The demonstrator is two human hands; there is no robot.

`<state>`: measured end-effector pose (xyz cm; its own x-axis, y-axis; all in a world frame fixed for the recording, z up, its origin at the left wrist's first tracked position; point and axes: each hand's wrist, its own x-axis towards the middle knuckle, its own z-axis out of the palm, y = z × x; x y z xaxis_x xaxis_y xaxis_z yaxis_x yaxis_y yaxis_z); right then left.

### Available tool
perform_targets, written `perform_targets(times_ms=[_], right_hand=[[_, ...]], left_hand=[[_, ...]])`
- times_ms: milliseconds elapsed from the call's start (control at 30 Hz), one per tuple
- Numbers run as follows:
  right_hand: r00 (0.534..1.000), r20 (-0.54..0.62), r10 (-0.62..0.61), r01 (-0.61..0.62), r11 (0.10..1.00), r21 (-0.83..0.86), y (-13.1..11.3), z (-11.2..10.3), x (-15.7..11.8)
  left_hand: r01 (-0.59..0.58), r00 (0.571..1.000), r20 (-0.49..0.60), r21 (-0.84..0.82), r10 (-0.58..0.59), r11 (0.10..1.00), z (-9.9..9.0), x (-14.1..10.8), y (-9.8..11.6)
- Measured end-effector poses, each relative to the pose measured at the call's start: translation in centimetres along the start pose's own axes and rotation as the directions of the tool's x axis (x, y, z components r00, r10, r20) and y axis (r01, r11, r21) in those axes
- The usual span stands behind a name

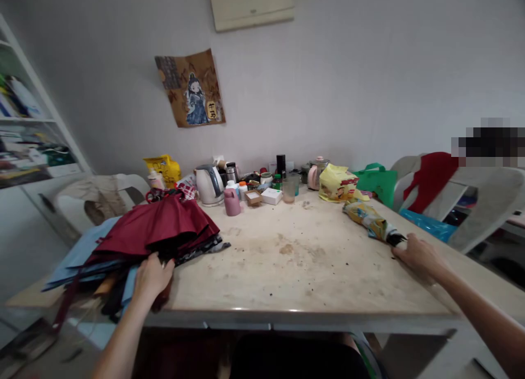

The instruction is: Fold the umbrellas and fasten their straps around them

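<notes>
A maroon umbrella [159, 220], loosely folded, lies on a pile at the table's left end. My left hand [152, 280] is closed around its near end, where a dark brown handle partly shows below the palm. Light blue umbrella fabric [82, 253] and a dark patterned umbrella [205, 249] stick out from underneath. At the right side of the table, a folded yellow and blue patterned umbrella [369, 219] lies slantwise. Its near, dark end meets my right hand [420, 257], whose fingers are closed on it. The fingertips are partly hidden.
Along the wall stand a white kettle [209, 185], a pink cup [232, 202], small boxes [271, 196], bottles, glasses and a yellow bag [337, 183]. Dark crumbs and stains mark the table [262, 258]. White chairs [492, 204] flank it; a person sits at the right.
</notes>
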<state>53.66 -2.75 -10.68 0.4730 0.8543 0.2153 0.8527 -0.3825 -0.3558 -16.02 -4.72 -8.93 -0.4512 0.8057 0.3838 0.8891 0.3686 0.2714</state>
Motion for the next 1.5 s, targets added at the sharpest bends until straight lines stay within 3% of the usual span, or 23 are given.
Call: perform_targets(times_ms=[100,167,233,300,400,500,567,633,733,833,900,967,1033,1067,1100,1167,1333,1400,1500], right_hand=[[0.998,0.048,0.043,-0.047,0.994,0.101,-0.6,-0.6,0.8],[0.994,0.091,0.056,-0.073,0.978,0.197,-1.5,-1.2,0.7],[0.987,0.143,0.071,-0.111,0.948,0.297,-2.6,-1.8,0.1],[0.980,0.197,0.031,-0.115,0.895,0.432,-3.8,-2.3,-1.0],[0.972,0.214,-0.101,-0.053,0.790,0.611,-5.9,-3.0,-3.6],[0.939,0.156,-0.306,0.084,0.646,0.759,-9.1,-3.7,-7.3],[0.919,0.018,-0.394,0.243,0.602,0.760,-11.4,-4.0,-9.8],[0.862,-0.117,-0.494,0.444,0.621,0.646,-13.4,-3.9,-12.1],[0.749,-0.320,-0.581,0.663,0.644,0.382,-15.1,-2.9,-14.6],[0.667,-0.448,-0.595,0.728,0.649,0.223,-15.6,-1.6,-15.8],[0.681,-0.452,-0.576,0.722,0.633,0.280,-15.7,-1.4,-16.4],[0.750,-0.377,-0.543,0.661,0.604,0.446,-16.0,-1.8,-16.8],[0.821,-0.190,-0.538,0.508,0.538,0.672,-16.3,-2.5,-17.2],[0.828,-0.071,-0.556,0.397,0.491,0.775,-16.5,-2.9,-17.4],[0.809,0.041,-0.586,0.275,0.439,0.855,-16.7,-3.3,-17.6],[0.727,0.191,-0.660,0.049,0.327,0.944,-16.8,-3.6,-17.9],[0.593,0.257,-0.763,-0.357,0.037,0.933,-16.9,-2.6,-18.5],[0.546,0.276,-0.791,-0.451,0.001,0.893,-17.0,-2.1,-18.8],[0.484,0.333,-0.809,-0.490,0.065,0.870,-17.2,-1.4,-19.3]], left_hand=[[-0.132,0.990,-0.011,0.207,0.138,0.969,-1.7,-2.2,2.2],[-0.223,0.966,-0.093,0.183,0.242,0.958,-2.4,-3.5,4.0],[-0.324,0.940,-0.113,-0.013,0.321,0.946,-2.7,-4.5,6.2],[-0.386,0.917,-0.030,-0.331,0.399,0.861,-2.7,-5.4,9.1],[-0.277,0.820,0.164,-0.726,0.549,0.629,-2.7,-6.9,14.4],[-0.068,0.670,0.259,-0.911,0.695,0.406,-3.2,-8.8,20.1],[0.040,0.614,0.262,-0.952,0.745,0.302,-3.4,-10.0,23.6],[0.075,0.610,0.225,-0.971,0.759,0.228,-3.4,-10.9,26.3],[0.017,0.690,0.168,-0.976,0.704,0.217,-2.6,-11.5,28.2],[0.014,0.737,0.126,-0.985,0.664,0.172,-1.9,-11.8,28.1],[0.065,0.732,0.109,-0.994,0.672,0.090,-1.9,-12.0,27.7],[0.126,0.729,0.098,-0.992,0.678,0.008,-2.1,-12.0,27.2],[0.182,0.711,0.085,-0.981,0.698,-0.066,-2.3,-11.9,26.7],[0.200,0.703,0.078,-0.975,0.707,-0.092,-2.3,-11.7,26.5],[0.210,0.695,0.071,-0.972,0.715,-0.108,-2.4,-11.6,26.3],[0.211,0.683,0.054,-0.969,0.729,-0.126,-2.2,-11.3,25.9],[0.272,0.672,0.025,-0.938,0.740,-0.215,-1.4,-11.3,25.6],[0.315,0.654,0.036,-0.921,0.755,-0.229,-0.9,-11.5,25.7],[0.332,0.628,0.037,-0.916,0.777,-0.226,-0.5,-11.7,25.8]])
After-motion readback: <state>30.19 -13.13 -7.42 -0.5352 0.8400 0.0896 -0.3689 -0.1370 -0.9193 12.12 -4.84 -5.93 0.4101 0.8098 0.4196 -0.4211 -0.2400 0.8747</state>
